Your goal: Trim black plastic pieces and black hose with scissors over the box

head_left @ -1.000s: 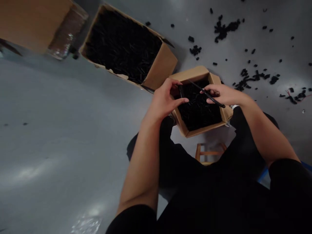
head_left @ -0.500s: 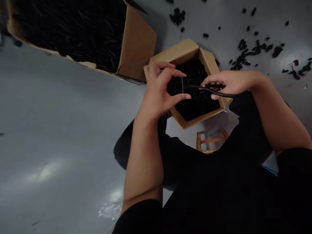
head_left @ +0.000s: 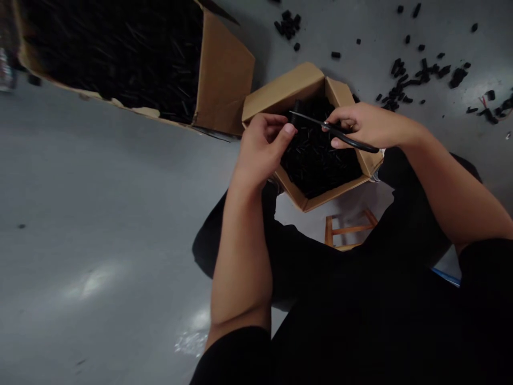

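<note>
My right hand (head_left: 360,125) is closed round the black handles of a pair of scissors (head_left: 310,118). The scissors' blades point left, toward my other hand, and their tip lies over a small dark piece (head_left: 295,110). My left hand (head_left: 266,147) is closed, with thumb and fingers pinched at the lower end of that black piece. Its exact kind is hard to make out against the dark background. Both hands are above a small open cardboard box (head_left: 280,92), which holds many small black pieces (head_left: 320,160).
A larger cardboard box (head_left: 226,75) full of black pieces stands at the upper left. Loose black bits (head_left: 401,85) are scattered on the grey floor (head_left: 120,214) at the upper right. Part of a wooden stool (head_left: 329,231) shows between my legs.
My left hand has moved up and its fingers have come closer together. The ridged side of the black piece no longer shows. The scissors have risen and now tilt up to the left.
</note>
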{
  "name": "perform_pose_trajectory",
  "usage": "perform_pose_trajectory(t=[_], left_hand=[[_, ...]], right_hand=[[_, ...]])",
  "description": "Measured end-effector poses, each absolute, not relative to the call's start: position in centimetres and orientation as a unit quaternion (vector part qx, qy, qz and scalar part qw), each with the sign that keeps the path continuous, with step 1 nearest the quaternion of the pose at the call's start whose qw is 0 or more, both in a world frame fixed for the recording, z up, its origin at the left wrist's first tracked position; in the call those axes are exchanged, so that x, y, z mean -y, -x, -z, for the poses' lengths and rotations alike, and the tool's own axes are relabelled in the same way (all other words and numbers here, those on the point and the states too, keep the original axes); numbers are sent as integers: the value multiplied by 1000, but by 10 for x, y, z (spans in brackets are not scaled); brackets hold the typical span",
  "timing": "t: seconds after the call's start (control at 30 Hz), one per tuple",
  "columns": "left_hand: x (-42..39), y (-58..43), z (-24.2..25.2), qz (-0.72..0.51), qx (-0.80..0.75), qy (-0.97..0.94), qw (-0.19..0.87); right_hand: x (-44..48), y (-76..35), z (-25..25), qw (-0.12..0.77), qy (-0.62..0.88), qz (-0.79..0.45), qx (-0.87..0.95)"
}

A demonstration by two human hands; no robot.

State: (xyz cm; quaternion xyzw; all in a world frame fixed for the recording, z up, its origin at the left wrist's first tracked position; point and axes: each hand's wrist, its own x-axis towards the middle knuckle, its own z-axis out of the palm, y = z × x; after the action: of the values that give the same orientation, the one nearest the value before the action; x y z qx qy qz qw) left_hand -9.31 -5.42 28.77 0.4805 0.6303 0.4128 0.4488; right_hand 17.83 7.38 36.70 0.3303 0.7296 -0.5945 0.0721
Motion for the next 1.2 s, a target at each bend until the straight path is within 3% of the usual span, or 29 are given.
perform_pose_trajectory(t=[0.23,0.37,0.57,0.9,1.2], left_hand=[[50,66,-274,-511,-612,-406,446],[52,53,-282,-531,-578,-357,506],[57,51,-305,-526,-511,-275,621],[61,56,-328,-488,-509,-247,665],[69,67,-321,-410,-473,-248,740]], right_hand=[[-63,-163,-370,58,-362,575,-732],[-55,-155,-359,42,-332,522,-784],[-41,-151,-353,20,-320,460,-828],[-30,-165,-355,6,-291,436,-852],[-19,-173,-357,68,-307,462,-829]])
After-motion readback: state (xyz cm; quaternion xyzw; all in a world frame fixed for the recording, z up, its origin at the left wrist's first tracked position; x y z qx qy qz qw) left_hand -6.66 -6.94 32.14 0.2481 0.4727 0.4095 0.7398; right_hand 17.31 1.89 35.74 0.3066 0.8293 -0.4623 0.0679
